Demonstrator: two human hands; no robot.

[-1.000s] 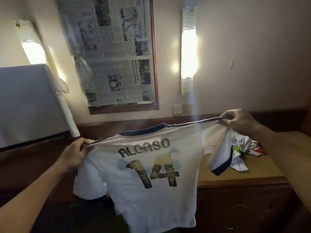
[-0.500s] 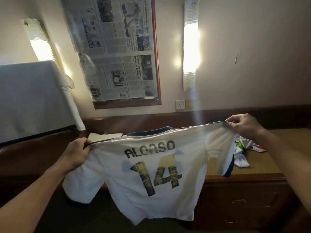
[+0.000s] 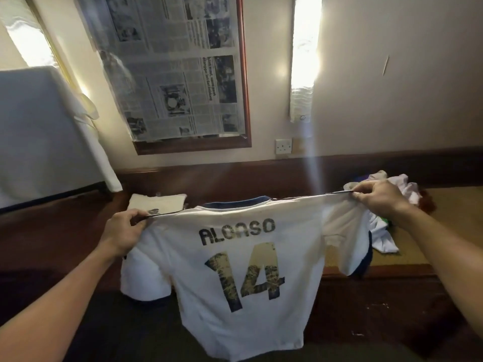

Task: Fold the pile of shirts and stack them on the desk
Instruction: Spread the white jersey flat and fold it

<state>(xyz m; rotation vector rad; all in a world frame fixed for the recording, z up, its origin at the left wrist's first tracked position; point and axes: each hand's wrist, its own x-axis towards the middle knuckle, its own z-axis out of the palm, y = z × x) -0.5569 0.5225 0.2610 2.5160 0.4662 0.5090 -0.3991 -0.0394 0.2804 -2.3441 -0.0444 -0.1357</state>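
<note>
White football shirt (image 3: pixel 235 257) with the number 14 hung spread in the air, back toward the camera, in front of the wooden surface (image 3: pixel 449 226). Both arms reached forward. The left hand (image 3: pixel 122 232) pinched the left shoulder seam in a tight grip, and the right hand (image 3: pixel 379 198) pinched the right shoulder, thumb against curled fingers. A folded white shirt (image 3: pixel 156 203) lay on the surface, far left. A crumpled pile of white shirts (image 3: pixel 386 231) lay right, behind the right hand.

Home or hotel-type rm — wood desk (image 3: pixel 449 205), wall lamps (image 3: pixel 305 48), socket (image 3: pixel 283 146), newspaper-covered frame (image 3: pixel 245 74)
</note>
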